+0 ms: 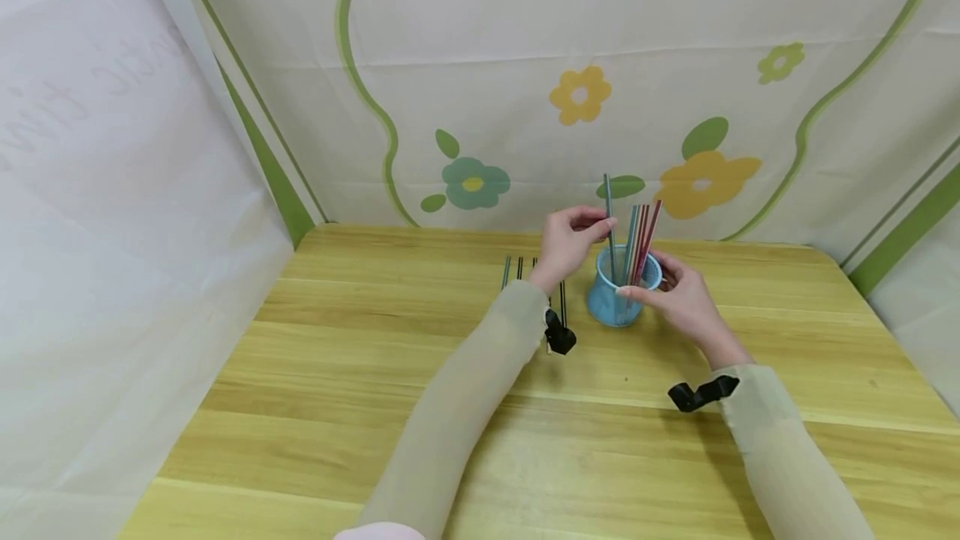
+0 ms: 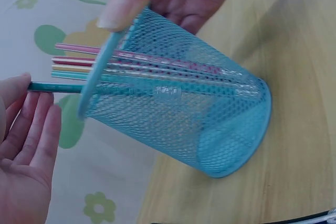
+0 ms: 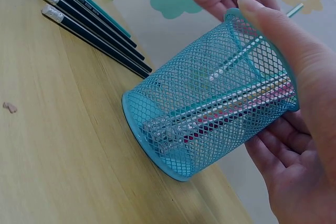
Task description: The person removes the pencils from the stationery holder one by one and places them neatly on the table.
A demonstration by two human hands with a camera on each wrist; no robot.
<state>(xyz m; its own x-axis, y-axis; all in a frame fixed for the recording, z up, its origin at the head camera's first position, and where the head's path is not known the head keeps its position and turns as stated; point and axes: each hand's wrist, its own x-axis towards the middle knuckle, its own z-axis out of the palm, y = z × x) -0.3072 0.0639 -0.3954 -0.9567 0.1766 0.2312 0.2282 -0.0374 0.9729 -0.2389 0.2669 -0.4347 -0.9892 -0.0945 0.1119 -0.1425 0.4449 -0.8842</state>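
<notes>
A blue mesh pen cup stands on the table, held by my right hand with the thumb over its rim and the fingers around the far side. Inside it lean several pencils in pink, red, yellowish and teal, eraser ends down. My left hand pinches a teal pencil near its upper end. That pencil's lower part is inside the cup, and its eraser end hangs above the cup's floor in the right wrist view. Left of the cup lie several black pencils, partly hidden by the left forearm in the head view.
A teal pencil lies beside the black ones. Behind the wooden table hangs a pale flower-print cloth, with a white sheet at the left. A small brown scrap lies on the tabletop.
</notes>
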